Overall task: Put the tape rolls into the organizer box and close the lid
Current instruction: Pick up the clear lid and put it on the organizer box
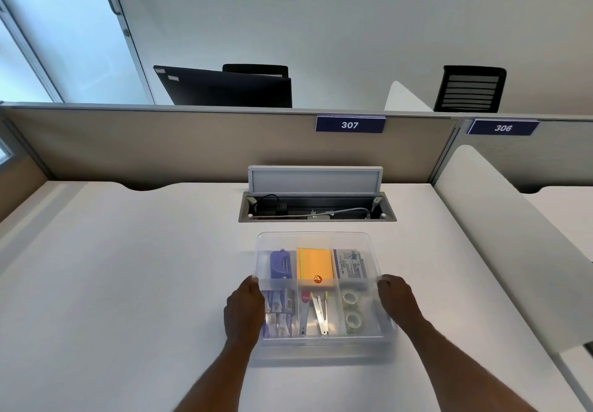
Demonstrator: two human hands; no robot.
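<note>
A clear plastic organizer box (324,339) sat on the white desk (128,283), just in front of an open cable hatch (316,208) set into the desktop. Both hands were at the box, holding a clear lid (314,241) that was tilted over it, its far edge raised toward the hatch and its near edge at the level of the hands. The left hand (245,310) gripped the lid's left edge, fingers curled around it with the thumb on top; the right hand (396,299) held the right edge the same way, fingers closed on the plastic. Two tape rolls (351,310) lay flat, one behind the other, in the front right compartment of the box. The front middle compartment held a pair of metal tweezers (321,312) and a tool with a pink handle (305,302), and the front left compartment held small blue and white packets (279,312). Seen through the lid, the back row held a blue stapler (280,264) on the left, an orange pad (314,264) in the middle and a white printed packet (349,264) on the right. Behind the desk stood a beige partition (192,145) carrying a blue sign reading 307 (350,124), and beyond it a dark monitor (224,86) and a black chair (470,89).
</note>
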